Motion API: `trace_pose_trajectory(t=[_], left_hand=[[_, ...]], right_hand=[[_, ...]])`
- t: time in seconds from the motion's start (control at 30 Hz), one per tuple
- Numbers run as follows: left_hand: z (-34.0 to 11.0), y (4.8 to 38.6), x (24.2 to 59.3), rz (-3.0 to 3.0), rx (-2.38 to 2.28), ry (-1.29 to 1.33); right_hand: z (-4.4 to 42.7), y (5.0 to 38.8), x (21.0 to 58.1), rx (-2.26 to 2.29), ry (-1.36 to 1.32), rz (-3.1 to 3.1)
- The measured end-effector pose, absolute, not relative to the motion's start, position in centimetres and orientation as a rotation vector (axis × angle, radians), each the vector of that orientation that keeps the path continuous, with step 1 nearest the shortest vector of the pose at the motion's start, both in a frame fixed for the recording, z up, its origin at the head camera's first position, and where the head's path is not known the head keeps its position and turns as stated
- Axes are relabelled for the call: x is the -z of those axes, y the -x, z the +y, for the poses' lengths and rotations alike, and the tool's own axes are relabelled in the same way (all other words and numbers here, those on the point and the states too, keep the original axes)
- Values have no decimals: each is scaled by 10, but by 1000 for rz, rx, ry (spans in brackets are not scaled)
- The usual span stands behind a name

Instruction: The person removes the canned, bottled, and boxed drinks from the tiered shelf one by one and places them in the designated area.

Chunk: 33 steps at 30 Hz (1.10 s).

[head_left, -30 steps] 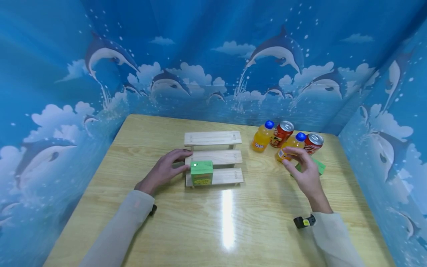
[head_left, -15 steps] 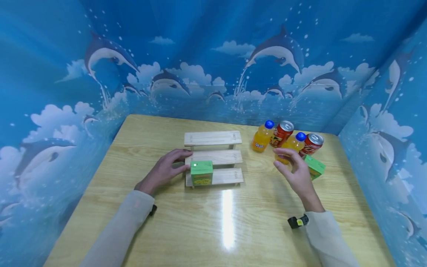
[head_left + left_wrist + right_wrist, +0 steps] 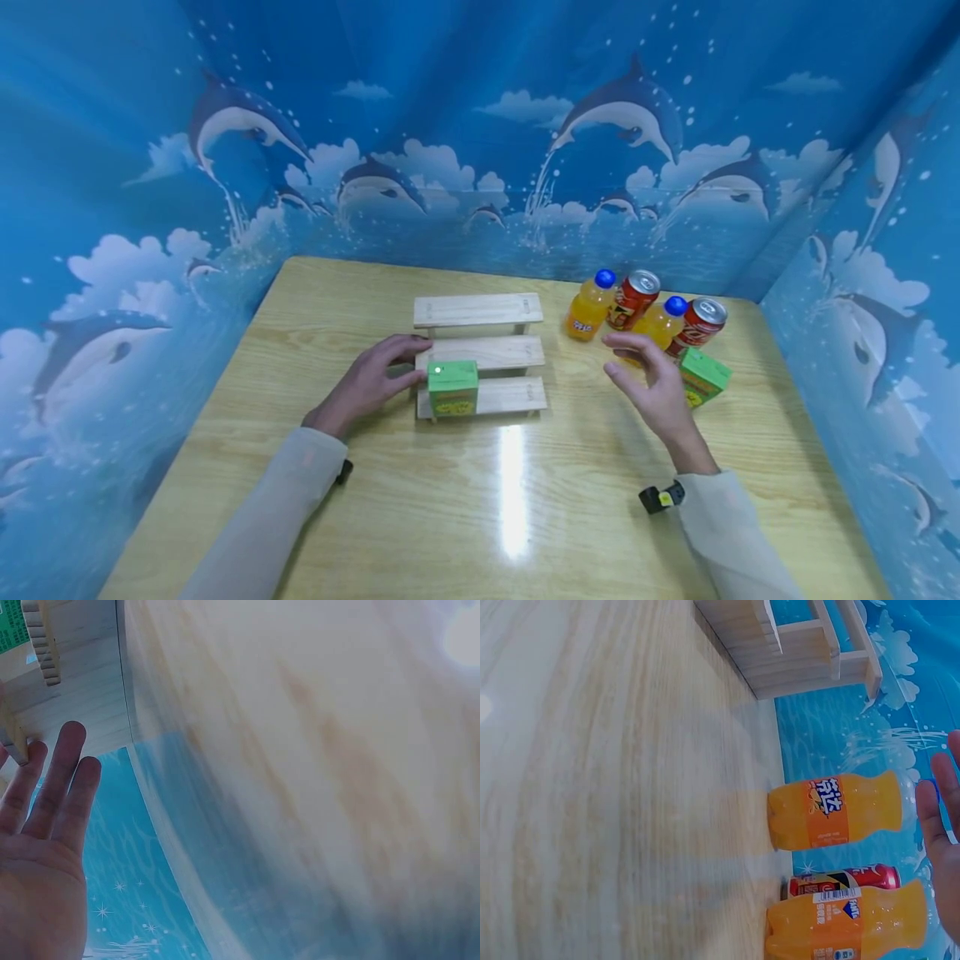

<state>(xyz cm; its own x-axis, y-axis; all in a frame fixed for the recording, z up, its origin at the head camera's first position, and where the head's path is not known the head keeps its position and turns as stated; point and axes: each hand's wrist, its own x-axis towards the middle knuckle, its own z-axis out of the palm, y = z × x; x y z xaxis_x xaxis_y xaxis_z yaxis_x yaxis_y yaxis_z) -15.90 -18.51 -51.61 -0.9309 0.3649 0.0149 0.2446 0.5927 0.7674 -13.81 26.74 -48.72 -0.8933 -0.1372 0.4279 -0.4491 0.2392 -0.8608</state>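
My left hand [image 3: 367, 383] rests at the left end of a three-step wooden rack [image 3: 517, 353], fingertips touching it. In the left wrist view, the visible fingers [image 3: 64, 769] lie nearly straight against its edge. A green drink carton [image 3: 453, 388] stands upright at the left of the lowest step, near my thumb. My right hand [image 3: 660, 396] hovers with nothing in it, fingers loosely bent and thumb apart. It partly hides an orange soda bottle [image 3: 664, 322]; another orange soda bottle [image 3: 588, 308] stands left of it. A second green carton [image 3: 703, 379] sits right of this hand.
Two red soda cans, one behind the bottles [image 3: 637, 296] and one further right [image 3: 699, 323], stand near the table's back edge. The wooden table [image 3: 420, 500] is bounded by blue dolphin-print curtains [image 3: 480, 167] at the back and sides.
My right hand has moved left, away from the green carton on the right, which shows more fully now. The left hand, the rack and the carton on it have stayed put.
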Motion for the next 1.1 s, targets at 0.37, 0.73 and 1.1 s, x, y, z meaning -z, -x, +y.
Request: trace_pose_trajectory(t=[0.37, 0.73, 1.1], left_hand=[[-185, 159, 515, 2675, -1270, -527], [-186, 160, 517, 2670, -1265, -529], [-185, 159, 517, 2685, -1271, -551]], right_hand=[[262, 138, 493, -1698, -615, -2285], [254, 137, 495, -1716, -668, -2236], [246, 136, 499, -1712, -686, -2244]])
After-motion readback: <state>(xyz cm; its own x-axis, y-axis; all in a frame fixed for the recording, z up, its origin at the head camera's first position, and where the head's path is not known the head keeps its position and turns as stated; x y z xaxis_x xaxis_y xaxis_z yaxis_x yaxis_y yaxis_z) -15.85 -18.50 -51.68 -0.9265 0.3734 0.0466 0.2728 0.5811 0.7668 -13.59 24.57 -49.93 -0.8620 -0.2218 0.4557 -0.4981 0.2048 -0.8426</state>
